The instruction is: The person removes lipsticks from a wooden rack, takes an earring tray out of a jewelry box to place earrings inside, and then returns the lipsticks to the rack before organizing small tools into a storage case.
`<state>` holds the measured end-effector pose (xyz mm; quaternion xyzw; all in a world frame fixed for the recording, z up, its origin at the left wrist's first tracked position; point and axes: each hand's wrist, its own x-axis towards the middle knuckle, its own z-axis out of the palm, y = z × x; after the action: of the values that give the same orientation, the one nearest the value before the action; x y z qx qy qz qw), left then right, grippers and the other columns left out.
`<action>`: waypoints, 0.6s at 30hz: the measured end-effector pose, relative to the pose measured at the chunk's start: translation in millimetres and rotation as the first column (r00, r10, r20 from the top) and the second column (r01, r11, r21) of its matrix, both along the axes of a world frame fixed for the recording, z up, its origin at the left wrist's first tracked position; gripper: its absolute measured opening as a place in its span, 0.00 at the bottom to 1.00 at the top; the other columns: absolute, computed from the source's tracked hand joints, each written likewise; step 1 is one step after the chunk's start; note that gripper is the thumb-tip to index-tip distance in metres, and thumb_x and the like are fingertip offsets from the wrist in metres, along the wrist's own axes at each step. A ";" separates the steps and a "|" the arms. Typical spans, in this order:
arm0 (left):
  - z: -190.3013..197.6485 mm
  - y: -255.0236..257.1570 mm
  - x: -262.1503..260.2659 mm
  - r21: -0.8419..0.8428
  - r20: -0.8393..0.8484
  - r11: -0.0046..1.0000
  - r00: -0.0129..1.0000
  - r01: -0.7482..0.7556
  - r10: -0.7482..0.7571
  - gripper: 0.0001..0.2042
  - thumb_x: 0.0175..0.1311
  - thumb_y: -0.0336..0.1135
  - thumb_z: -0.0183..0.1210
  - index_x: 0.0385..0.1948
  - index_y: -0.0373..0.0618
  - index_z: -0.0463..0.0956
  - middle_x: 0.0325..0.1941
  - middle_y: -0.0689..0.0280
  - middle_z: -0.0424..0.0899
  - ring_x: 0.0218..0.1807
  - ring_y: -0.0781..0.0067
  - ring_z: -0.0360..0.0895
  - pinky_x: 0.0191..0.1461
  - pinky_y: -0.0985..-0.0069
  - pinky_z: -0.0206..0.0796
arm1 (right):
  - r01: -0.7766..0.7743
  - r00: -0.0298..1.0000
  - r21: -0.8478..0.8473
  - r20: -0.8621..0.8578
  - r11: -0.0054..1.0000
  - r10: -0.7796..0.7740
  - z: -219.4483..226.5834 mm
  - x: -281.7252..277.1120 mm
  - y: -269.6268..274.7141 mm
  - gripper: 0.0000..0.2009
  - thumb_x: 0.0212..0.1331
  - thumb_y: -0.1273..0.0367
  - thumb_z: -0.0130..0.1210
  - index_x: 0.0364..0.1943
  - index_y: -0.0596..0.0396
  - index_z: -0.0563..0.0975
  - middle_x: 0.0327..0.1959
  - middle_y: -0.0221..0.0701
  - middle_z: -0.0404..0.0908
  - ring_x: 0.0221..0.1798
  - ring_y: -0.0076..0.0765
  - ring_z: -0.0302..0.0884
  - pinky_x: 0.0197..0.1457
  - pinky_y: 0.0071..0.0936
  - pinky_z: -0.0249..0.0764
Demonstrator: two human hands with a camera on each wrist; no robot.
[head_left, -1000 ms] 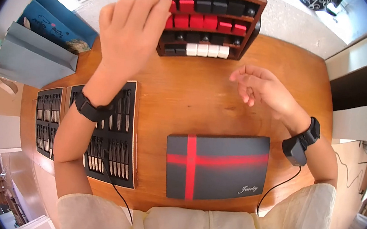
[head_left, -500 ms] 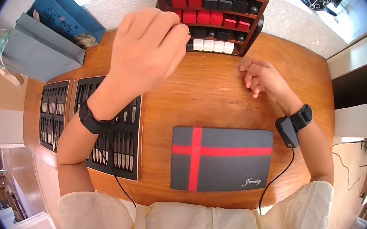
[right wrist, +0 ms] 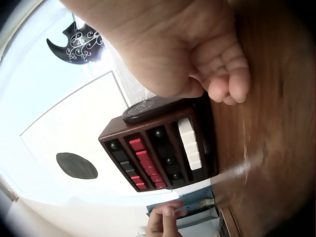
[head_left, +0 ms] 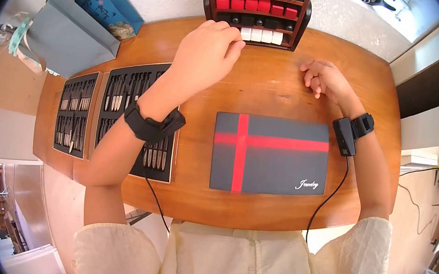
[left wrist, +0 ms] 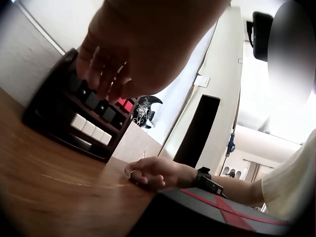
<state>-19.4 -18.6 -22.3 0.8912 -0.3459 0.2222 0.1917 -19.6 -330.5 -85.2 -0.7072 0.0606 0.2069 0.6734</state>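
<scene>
My left hand (head_left: 204, 54) hangs over the wooden table in front of a dark wooden display rack (head_left: 303, 16), its fingers loosely bent and holding nothing; the left wrist view shows gaps between those fingers. Small red cubes (head_left: 251, 3), black ones and a row of white cubes (head_left: 263, 36) fill the rack's shelves. To the right, my right hand (head_left: 329, 82) stays low over the table, fingers relaxed and curling loosely around nothing. A flat black box (head_left: 281, 168) with a painted red ribbon cross and the word "Jewelry" lies closed between my forearms.
Two black trays stand on the left: a narrower tray (head_left: 75, 107) and a wider one (head_left: 145, 77) partly under my left forearm, both with rows of slim metal-tipped pieces. Behind them are a grey paper bag (head_left: 71, 36) and a blue bag (head_left: 107, 2). Thin cables trail from both wrists.
My left hand has drawn back from the rack's upper left shelves, toward the right and nearer me. The head view has shifted, so the rack sits higher. The right hand keeps its loose pose.
</scene>
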 end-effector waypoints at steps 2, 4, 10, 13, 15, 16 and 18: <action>-1.7 -1.4 -5.7 -0.020 -0.134 1.000 0.991 -0.010 0.007 0.09 0.64 0.37 0.56 0.33 0.40 0.78 0.32 0.60 0.80 0.37 0.58 0.77 0.40 0.65 0.68 | 0.006 1.000 0.002 0.006 1.000 -0.006 0.7 -5.0 -3.0 0.12 0.67 0.66 0.46 0.42 0.63 0.74 0.22 0.34 0.77 0.14 0.23 0.68 0.16 0.23 0.70; -1.3 -4.2 -11.4 -0.041 -0.267 0.999 0.964 -0.019 0.007 0.10 0.65 0.38 0.55 0.33 0.40 0.78 0.31 0.59 0.80 0.35 0.58 0.78 0.39 0.65 0.69 | 0.063 0.997 0.014 0.050 0.998 -0.064 0.1 -9.0 -6.1 0.12 0.70 0.66 0.43 0.43 0.63 0.73 0.22 0.32 0.77 0.14 0.20 0.67 0.14 0.20 0.68; -12.8 -5.9 -26.3 0.043 -0.340 0.999 0.939 -0.027 0.040 0.11 0.66 0.39 0.56 0.34 0.39 0.79 0.29 0.56 0.82 0.32 0.56 0.79 0.39 0.66 0.70 | 0.051 0.994 0.200 0.085 0.979 -0.069 -6.7 -8.8 -18.2 0.12 0.71 0.67 0.43 0.43 0.62 0.74 0.25 0.32 0.79 0.19 0.21 0.72 0.23 0.21 0.75; -18.9 -5.1 -30.4 0.127 -0.489 0.992 0.868 -0.026 0.085 0.12 0.66 0.40 0.56 0.34 0.39 0.79 0.31 0.56 0.83 0.35 0.54 0.80 0.41 0.65 0.72 | 0.079 0.988 0.196 0.118 0.977 -0.103 -8.1 -11.3 -14.6 0.13 0.73 0.65 0.42 0.43 0.61 0.74 0.24 0.31 0.79 0.17 0.21 0.72 0.20 0.18 0.74; -25.7 -2.0 -28.2 0.336 -0.510 0.936 0.855 0.099 0.093 0.14 0.67 0.43 0.55 0.40 0.39 0.79 0.41 0.53 0.83 0.46 0.51 0.80 0.50 0.61 0.72 | 0.062 0.985 0.192 0.147 0.979 -0.091 -7.3 -13.7 -14.4 0.13 0.72 0.65 0.42 0.44 0.61 0.74 0.25 0.31 0.79 0.19 0.21 0.72 0.23 0.19 0.76; -28.9 -0.5 -28.0 0.336 -0.509 0.936 0.856 0.103 0.088 0.14 0.67 0.43 0.55 0.40 0.39 0.79 0.41 0.53 0.83 0.46 0.51 0.80 0.50 0.61 0.72 | 0.044 0.982 0.190 0.173 0.981 -0.078 -7.3 -15.9 -14.0 0.13 0.72 0.65 0.43 0.44 0.61 0.74 0.26 0.31 0.79 0.20 0.22 0.73 0.26 0.21 0.77; -32.7 1.3 -29.5 0.415 -0.428 0.903 0.900 0.111 0.087 0.17 0.66 0.44 0.57 0.49 0.42 0.75 0.46 0.51 0.79 0.49 0.48 0.78 0.51 0.60 0.71 | 0.039 0.977 0.215 0.195 0.976 -0.082 -6.4 -22.0 -11.5 0.12 0.72 0.66 0.43 0.44 0.61 0.74 0.27 0.31 0.79 0.21 0.22 0.73 0.26 0.22 0.78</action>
<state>-48.9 -17.3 -55.0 0.9359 -0.3400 -0.0661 0.0646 -41.7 -342.1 -91.6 -0.6472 -0.0091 0.1183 0.7530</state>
